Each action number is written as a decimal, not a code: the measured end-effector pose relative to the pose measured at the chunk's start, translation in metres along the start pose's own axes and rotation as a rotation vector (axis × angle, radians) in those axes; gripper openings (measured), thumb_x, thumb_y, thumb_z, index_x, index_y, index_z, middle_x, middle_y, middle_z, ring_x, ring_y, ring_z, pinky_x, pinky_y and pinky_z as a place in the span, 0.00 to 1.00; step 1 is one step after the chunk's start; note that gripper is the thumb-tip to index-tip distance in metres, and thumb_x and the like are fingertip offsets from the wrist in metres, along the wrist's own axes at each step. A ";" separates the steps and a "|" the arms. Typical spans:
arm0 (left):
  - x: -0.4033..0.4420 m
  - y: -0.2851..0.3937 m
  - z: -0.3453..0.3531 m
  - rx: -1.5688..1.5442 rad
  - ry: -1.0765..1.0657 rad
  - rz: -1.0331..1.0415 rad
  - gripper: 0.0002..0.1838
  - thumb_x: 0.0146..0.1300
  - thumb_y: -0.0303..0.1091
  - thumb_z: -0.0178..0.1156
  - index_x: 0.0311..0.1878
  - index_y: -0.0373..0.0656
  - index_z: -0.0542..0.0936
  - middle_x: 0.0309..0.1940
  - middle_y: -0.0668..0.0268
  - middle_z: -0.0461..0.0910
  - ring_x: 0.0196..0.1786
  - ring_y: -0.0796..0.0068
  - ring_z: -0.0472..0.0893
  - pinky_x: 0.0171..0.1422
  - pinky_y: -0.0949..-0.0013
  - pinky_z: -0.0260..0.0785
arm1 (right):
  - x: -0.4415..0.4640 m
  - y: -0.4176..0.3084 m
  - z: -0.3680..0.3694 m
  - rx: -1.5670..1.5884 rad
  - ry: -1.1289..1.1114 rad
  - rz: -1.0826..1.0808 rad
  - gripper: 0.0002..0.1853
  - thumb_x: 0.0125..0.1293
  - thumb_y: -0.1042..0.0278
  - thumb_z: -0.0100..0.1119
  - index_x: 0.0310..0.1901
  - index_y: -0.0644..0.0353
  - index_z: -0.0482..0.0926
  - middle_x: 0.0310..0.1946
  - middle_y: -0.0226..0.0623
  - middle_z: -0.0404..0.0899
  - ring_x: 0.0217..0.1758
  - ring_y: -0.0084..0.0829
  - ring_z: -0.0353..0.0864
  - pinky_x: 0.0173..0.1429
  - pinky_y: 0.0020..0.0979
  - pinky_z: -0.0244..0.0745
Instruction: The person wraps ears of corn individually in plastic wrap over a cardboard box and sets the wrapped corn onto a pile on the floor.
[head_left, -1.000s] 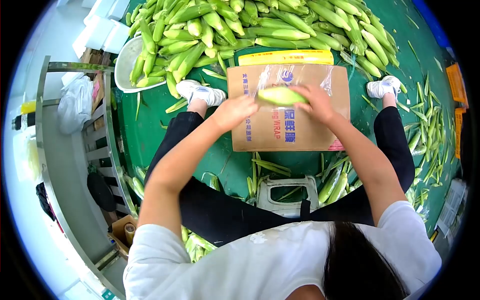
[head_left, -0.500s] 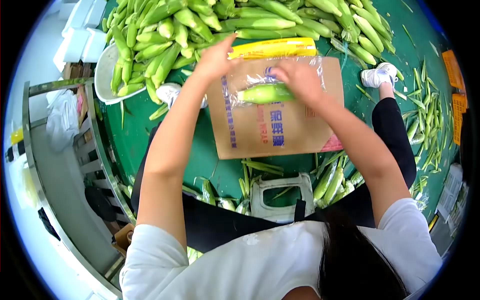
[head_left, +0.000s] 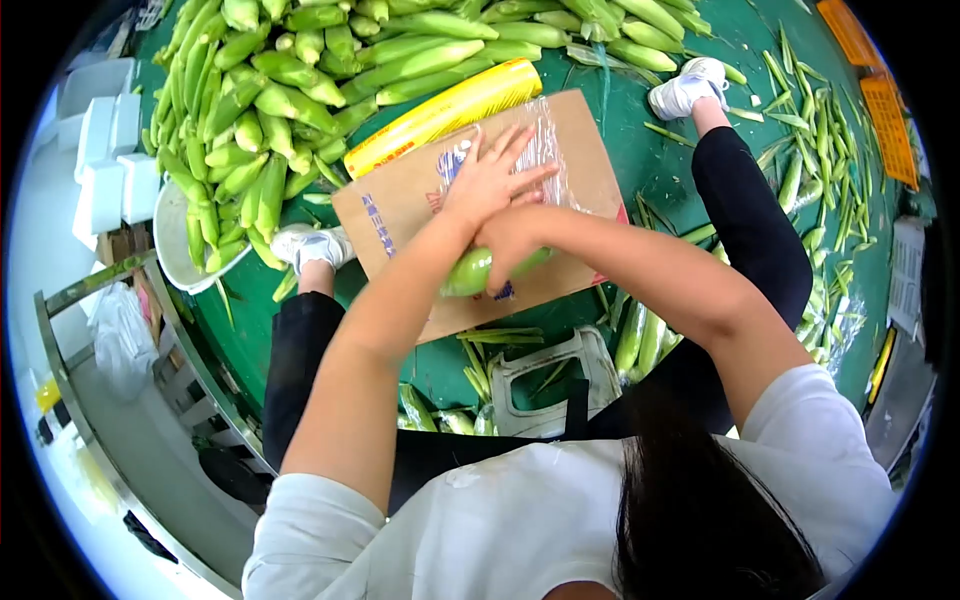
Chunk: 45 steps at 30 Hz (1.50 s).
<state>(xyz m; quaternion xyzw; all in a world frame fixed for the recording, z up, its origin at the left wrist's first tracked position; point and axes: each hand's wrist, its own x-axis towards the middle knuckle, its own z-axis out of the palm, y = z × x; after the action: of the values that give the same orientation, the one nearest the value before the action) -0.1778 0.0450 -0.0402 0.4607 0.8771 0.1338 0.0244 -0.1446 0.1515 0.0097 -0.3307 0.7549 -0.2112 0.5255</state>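
On the cardboard box [head_left: 390, 215] lies a green ear of corn [head_left: 468, 274], with clear film around or over it. My right hand [head_left: 512, 238] is wrapped over the corn. Just beyond it, my left hand [head_left: 492, 178] rests with fingers spread on the clear film [head_left: 545, 150] on the box. The two hands touch or overlap at the wrist and fingers. A yellow roll of film [head_left: 445, 115] lies along the far edge of the box.
A large heap of corn [head_left: 290, 90] lies beyond the box, partly in a white tub [head_left: 175, 240]. A plastic stool [head_left: 545, 385] stands near my body, with wrapped corn [head_left: 640, 340] beside it. Husks [head_left: 825, 170] litter the right floor. A metal frame [head_left: 90, 420] stands left.
The view has turned, so the box appears tilted. My left hand has come from the yellow roll onto the film, and my right hand has closed over the corn.
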 end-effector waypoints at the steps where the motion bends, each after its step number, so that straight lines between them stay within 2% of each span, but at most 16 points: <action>1: -0.004 0.006 0.001 -0.018 0.002 0.008 0.26 0.69 0.58 0.55 0.70 0.78 0.73 0.80 0.64 0.57 0.81 0.57 0.55 0.80 0.34 0.45 | -0.005 -0.009 -0.001 -0.070 -0.153 -0.003 0.41 0.45 0.37 0.74 0.59 0.55 0.81 0.47 0.44 0.87 0.48 0.42 0.86 0.53 0.40 0.80; 3: -0.008 0.011 -0.002 -0.011 -0.013 0.031 0.26 0.68 0.59 0.56 0.70 0.76 0.74 0.80 0.64 0.58 0.80 0.56 0.58 0.81 0.36 0.43 | -0.013 -0.004 0.070 0.531 -0.641 -0.146 0.39 0.53 0.35 0.73 0.60 0.55 0.81 0.52 0.41 0.84 0.55 0.37 0.80 0.61 0.41 0.73; 6: -0.011 0.011 0.005 -0.013 0.015 0.017 0.26 0.68 0.58 0.56 0.70 0.76 0.74 0.80 0.65 0.57 0.80 0.56 0.58 0.82 0.37 0.43 | -0.068 -0.046 0.161 0.302 -0.783 -0.403 0.37 0.58 0.37 0.70 0.60 0.59 0.80 0.54 0.43 0.83 0.56 0.36 0.79 0.62 0.38 0.72; 11: -0.032 0.079 0.021 0.132 -0.015 -0.196 0.33 0.70 0.44 0.52 0.77 0.49 0.64 0.81 0.56 0.52 0.82 0.57 0.55 0.82 0.40 0.44 | -0.163 -0.037 0.171 0.791 -0.194 -0.345 0.37 0.59 0.43 0.72 0.61 0.63 0.77 0.52 0.41 0.83 0.54 0.33 0.80 0.60 0.34 0.74; 15: -0.116 0.184 0.037 -0.556 0.067 -0.113 0.35 0.72 0.41 0.53 0.78 0.39 0.58 0.78 0.50 0.58 0.81 0.54 0.56 0.84 0.49 0.44 | -0.200 -0.010 0.161 1.732 0.135 -0.216 0.31 0.67 0.43 0.63 0.60 0.62 0.76 0.43 0.44 0.83 0.41 0.36 0.85 0.45 0.39 0.84; 16: -0.113 0.201 0.023 -1.336 -0.077 -0.426 0.36 0.76 0.50 0.52 0.79 0.42 0.56 0.78 0.53 0.60 0.79 0.56 0.60 0.83 0.53 0.48 | -0.203 -0.003 0.163 1.907 0.142 -0.206 0.31 0.68 0.42 0.61 0.59 0.62 0.76 0.39 0.43 0.82 0.37 0.36 0.86 0.41 0.40 0.86; 18: -0.117 0.226 -0.029 -2.060 0.320 -0.692 0.46 0.73 0.63 0.50 0.80 0.40 0.50 0.72 0.53 0.66 0.78 0.53 0.62 0.82 0.50 0.50 | -0.206 -0.010 0.163 1.908 0.046 -0.349 0.37 0.68 0.32 0.53 0.58 0.62 0.76 0.33 0.41 0.79 0.30 0.34 0.83 0.36 0.40 0.84; 20: -0.111 0.231 -0.078 -2.392 0.406 -0.410 0.45 0.72 0.60 0.54 0.81 0.44 0.50 0.71 0.53 0.68 0.77 0.54 0.64 0.80 0.47 0.55 | -0.193 -0.030 0.175 2.082 -0.316 -0.434 0.41 0.66 0.27 0.52 0.60 0.62 0.75 0.37 0.45 0.80 0.29 0.36 0.82 0.34 0.40 0.83; 22: -0.100 0.237 -0.111 -2.449 0.513 -0.650 0.32 0.71 0.43 0.61 0.74 0.47 0.64 0.44 0.59 0.80 0.51 0.57 0.82 0.55 0.52 0.76 | -0.180 -0.055 0.205 2.047 -0.374 -0.506 0.47 0.64 0.21 0.49 0.65 0.62 0.71 0.50 0.52 0.80 0.37 0.42 0.85 0.39 0.45 0.85; 24: -0.084 0.242 -0.139 -2.405 0.616 -0.525 0.27 0.68 0.36 0.63 0.69 0.46 0.69 0.30 0.67 0.75 0.40 0.63 0.81 0.48 0.54 0.78 | -0.206 -0.089 0.209 2.101 -0.189 -0.450 0.47 0.66 0.25 0.50 0.72 0.60 0.66 0.52 0.52 0.79 0.47 0.49 0.85 0.44 0.51 0.84; 26: -0.075 0.236 -0.157 -2.305 0.704 -0.621 0.19 0.70 0.35 0.63 0.61 0.45 0.74 0.26 0.69 0.73 0.32 0.67 0.79 0.42 0.57 0.79 | -0.234 -0.100 0.221 1.984 -0.090 -0.504 0.46 0.60 0.47 0.69 0.74 0.60 0.61 0.38 0.41 0.77 0.29 0.34 0.77 0.35 0.36 0.75; 29: -0.046 0.231 -0.139 -2.222 0.831 -0.817 0.15 0.72 0.38 0.61 0.58 0.44 0.76 0.24 0.70 0.71 0.28 0.71 0.78 0.38 0.61 0.78 | -0.275 -0.108 0.192 1.657 0.498 0.094 0.38 0.55 0.64 0.74 0.66 0.63 0.68 0.36 0.38 0.77 0.27 0.28 0.75 0.28 0.27 0.68; 31: -0.022 0.208 -0.117 -2.222 1.010 -0.969 0.11 0.73 0.40 0.60 0.51 0.44 0.78 0.23 0.70 0.72 0.23 0.72 0.76 0.28 0.66 0.72 | -0.284 -0.110 0.206 0.481 1.154 0.299 0.37 0.54 0.70 0.73 0.67 0.62 0.69 0.49 0.43 0.81 0.47 0.34 0.82 0.53 0.33 0.77; 35: -0.024 0.047 -0.089 -1.867 1.052 -1.170 0.15 0.77 0.45 0.52 0.34 0.47 0.71 0.21 0.68 0.71 0.23 0.74 0.73 0.26 0.70 0.66 | -0.353 -0.074 0.259 0.849 1.438 0.599 0.38 0.56 0.72 0.70 0.69 0.65 0.68 0.60 0.43 0.77 0.63 0.37 0.76 0.68 0.33 0.68; 40: -0.121 -0.226 -0.062 0.075 1.192 -1.517 0.32 0.67 0.36 0.60 0.74 0.45 0.65 0.58 0.42 0.69 0.60 0.44 0.71 0.63 0.46 0.67 | -0.426 0.048 0.233 0.377 1.614 0.885 0.32 0.63 0.72 0.64 0.69 0.65 0.69 0.61 0.43 0.77 0.64 0.35 0.76 0.69 0.32 0.68; 45: -0.159 -0.397 -0.073 0.000 0.407 -1.556 0.47 0.62 0.59 0.62 0.79 0.47 0.58 0.68 0.38 0.70 0.66 0.37 0.74 0.71 0.48 0.66 | -0.460 0.115 0.189 0.271 1.492 1.035 0.27 0.70 0.72 0.59 0.69 0.65 0.70 0.62 0.42 0.78 0.64 0.33 0.76 0.70 0.31 0.67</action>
<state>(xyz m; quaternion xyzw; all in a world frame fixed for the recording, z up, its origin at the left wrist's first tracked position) -0.4167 -0.3145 -0.0846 -0.3161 0.9339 0.1597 -0.0494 0.1055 0.5681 0.1658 0.3351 0.9212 -0.1948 -0.0347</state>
